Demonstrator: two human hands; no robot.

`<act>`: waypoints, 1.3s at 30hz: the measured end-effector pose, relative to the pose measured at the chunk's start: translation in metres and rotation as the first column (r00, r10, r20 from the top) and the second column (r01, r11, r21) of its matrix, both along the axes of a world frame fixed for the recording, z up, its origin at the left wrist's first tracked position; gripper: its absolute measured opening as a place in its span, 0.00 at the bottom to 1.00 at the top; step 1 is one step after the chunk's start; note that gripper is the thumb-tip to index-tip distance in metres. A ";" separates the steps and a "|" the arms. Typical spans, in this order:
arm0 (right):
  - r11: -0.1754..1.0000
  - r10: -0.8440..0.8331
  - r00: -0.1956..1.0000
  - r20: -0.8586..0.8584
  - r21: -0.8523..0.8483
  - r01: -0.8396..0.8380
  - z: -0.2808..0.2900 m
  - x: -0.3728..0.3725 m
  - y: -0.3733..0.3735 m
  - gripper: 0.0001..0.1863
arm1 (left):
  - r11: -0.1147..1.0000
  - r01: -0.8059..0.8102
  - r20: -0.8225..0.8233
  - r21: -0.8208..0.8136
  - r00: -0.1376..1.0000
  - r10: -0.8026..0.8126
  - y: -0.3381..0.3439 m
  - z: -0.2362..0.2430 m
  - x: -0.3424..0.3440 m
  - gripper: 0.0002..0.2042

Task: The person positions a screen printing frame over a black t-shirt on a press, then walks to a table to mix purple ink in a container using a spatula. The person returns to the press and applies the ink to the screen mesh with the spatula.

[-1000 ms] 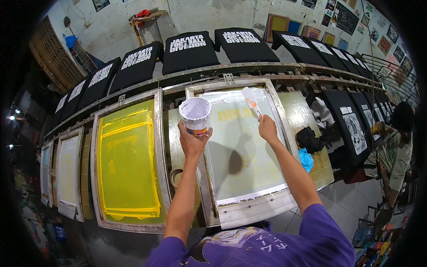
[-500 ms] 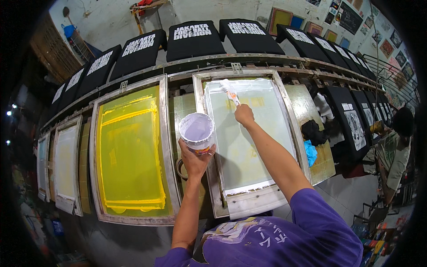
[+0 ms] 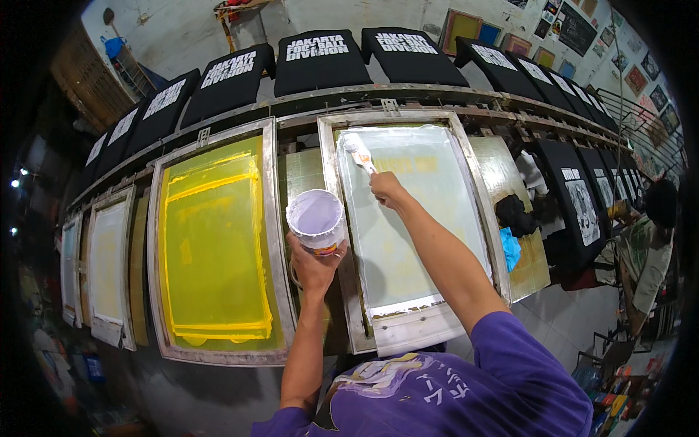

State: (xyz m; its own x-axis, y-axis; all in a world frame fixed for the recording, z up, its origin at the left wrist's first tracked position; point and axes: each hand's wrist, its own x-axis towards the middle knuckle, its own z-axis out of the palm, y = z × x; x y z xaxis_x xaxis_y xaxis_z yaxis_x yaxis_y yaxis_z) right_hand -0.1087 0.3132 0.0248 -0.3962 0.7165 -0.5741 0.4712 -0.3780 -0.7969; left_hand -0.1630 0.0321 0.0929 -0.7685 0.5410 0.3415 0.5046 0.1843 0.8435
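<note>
My left hand (image 3: 313, 264) is wrapped round a white tub (image 3: 316, 218) of pale ink, tipped so its mouth faces me. It is held over the gap between two framed screens. In my right hand (image 3: 388, 191) is the handle of a white spatula (image 3: 360, 154) with an orange mark. Its blade touches the white ink at the upper left of the right-hand printing screen (image 3: 415, 240). White ink runs along that screen's upper edge and its lower edge. To the left lies a second printing screen (image 3: 211, 247) with yellow ink on its mesh.
More framed screens (image 3: 109, 255) stand farther left. Black printed T-shirts (image 3: 322, 64) line the rack behind. A black cloth (image 3: 514, 215) and a blue cloth (image 3: 510, 249) lie on the board at the right. Another person (image 3: 648, 247) is at the far right.
My right hand has moved left and slightly down with the spatula, whose blade now lies nearer the screen's left edge. The tub in my left hand has shifted slightly left and down.
</note>
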 end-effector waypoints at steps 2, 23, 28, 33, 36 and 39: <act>0.987 -0.060 0.995 -0.076 -0.151 0.048 0.013 -0.001 -0.008 0.15 | 1.000 -0.015 -0.025 -0.014 1.000 0.014 0.003 0.000 0.000 0.46; 0.915 0.171 0.886 -0.430 -0.264 -0.304 0.223 0.124 -0.007 0.12 | 0.980 0.059 0.094 -0.189 0.995 -0.042 0.132 0.017 -0.018 0.44; 0.279 0.238 0.917 0.322 0.881 -0.382 0.210 0.159 -0.036 0.09 | 0.996 0.055 0.015 -0.076 0.998 -0.054 0.159 0.042 0.000 0.45; -0.282 -0.075 0.803 0.591 0.760 -0.585 0.216 0.186 -0.067 0.18 | 0.993 0.045 0.011 -0.107 0.999 -0.044 0.153 0.053 -0.004 0.45; -0.367 -0.076 0.789 0.610 0.718 -0.591 0.223 0.200 -0.068 0.18 | 0.998 0.019 -0.112 -0.058 0.993 -0.026 0.143 0.046 -0.020 0.45; -0.390 -0.021 0.785 0.619 0.718 -0.576 0.226 0.212 -0.062 0.18 | 0.994 -0.016 -0.146 -0.109 0.989 0.000 0.136 0.053 -0.019 0.46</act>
State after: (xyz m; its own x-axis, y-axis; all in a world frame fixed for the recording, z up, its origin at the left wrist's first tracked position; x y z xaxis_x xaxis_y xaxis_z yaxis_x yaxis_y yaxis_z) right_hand 0.1030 0.2512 0.2506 -0.8540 0.2574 0.4522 0.4076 0.8711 0.2740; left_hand -0.1823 0.1677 0.1455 -0.7195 0.5755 0.3887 0.6185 0.2763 0.7356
